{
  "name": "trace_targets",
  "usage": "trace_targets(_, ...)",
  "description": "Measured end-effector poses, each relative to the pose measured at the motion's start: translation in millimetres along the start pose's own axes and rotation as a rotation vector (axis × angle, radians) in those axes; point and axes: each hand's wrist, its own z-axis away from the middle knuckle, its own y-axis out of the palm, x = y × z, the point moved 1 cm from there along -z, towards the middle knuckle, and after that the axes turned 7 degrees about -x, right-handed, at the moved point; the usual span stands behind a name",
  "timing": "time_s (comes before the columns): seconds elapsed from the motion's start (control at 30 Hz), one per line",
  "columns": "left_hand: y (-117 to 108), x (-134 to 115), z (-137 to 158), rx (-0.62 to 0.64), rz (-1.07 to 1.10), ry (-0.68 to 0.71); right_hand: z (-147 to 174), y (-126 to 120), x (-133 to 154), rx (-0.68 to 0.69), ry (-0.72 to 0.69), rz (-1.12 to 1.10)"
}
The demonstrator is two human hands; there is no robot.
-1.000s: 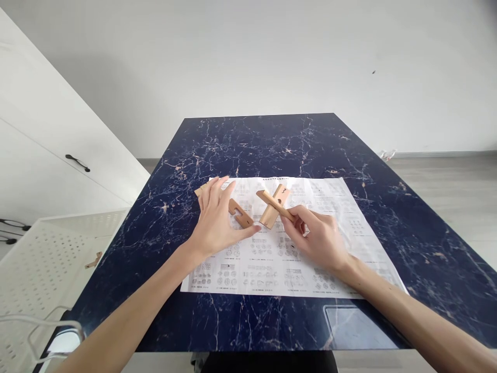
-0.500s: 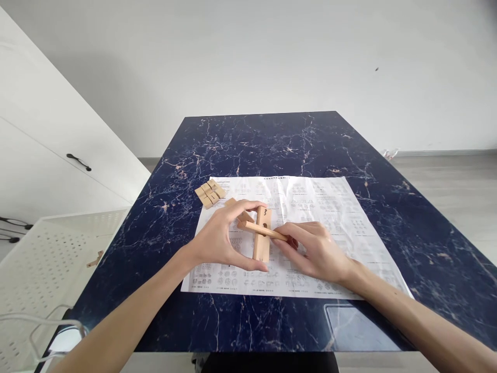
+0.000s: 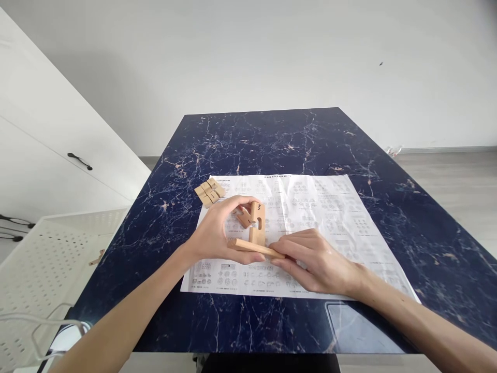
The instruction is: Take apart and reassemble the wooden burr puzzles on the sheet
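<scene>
My left hand [image 3: 215, 235] curls around an upright wooden puzzle block [image 3: 257, 235] marked "3", with fingertips at its top end. A rounded notch is cut into the block's side. Across the block's lower end lies a slim wooden puzzle stick [image 3: 246, 246], with my left thumb along its near side. My right hand [image 3: 306, 259] pinches the right end of that stick. Behind the left fingers, partly hidden, another notched wooden piece [image 3: 244, 218] rests on the paper.
A printed instruction sheet [image 3: 330, 207] with small diagrams lies under the hands on the dark blue marbled table [image 3: 248, 145]. Several wooden pieces [image 3: 210, 192] sit together at the sheet's upper left corner. A flat glossy rectangle [image 3: 357, 326] is at the front edge.
The stick has moved from across the block's middle down to its lower end, nearer me. The block has shifted slightly left, and its notch now shows. Both hands keep their holds.
</scene>
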Motion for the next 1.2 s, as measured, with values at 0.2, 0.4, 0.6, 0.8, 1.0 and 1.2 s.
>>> trace_targets(0.2, 6.4, 2.1, 1.4, 0.159, 0.339, -0.186, -3.2, -3.8, 3.1, -0.047, 0.154, -0.156)
trace_targets(0.4, 12.8, 7.7, 2.2, 0.198, 0.588, -0.315, -7.7, -13.5, 7.0, -0.05, 0.339, -0.464)
trace_targets(0.6, 15.2, 9.0, 0.7, 0.102, 0.455, -0.351, -4.8, -14.7, -3.5, -0.016, 0.449, -0.881)
trace_targets(0.8, 17.7, 4.1, 1.1, 0.05, 0.384, -0.366, -0.7, -10.8, -12.9, -0.006, 0.526, -1.086)
trace_targets(1.0, 18.1, -2.3, -2.6, 0.054, 0.373, -0.316, 2.5, -4.3, -18.6, -0.026, 0.469, -1.217)
trace_targets(1.2, 3.3, 5.7, -2.1, -0.054, 0.3, -0.296, 3.7, -27.3, -31.2, -0.101, 0.4, -0.93)
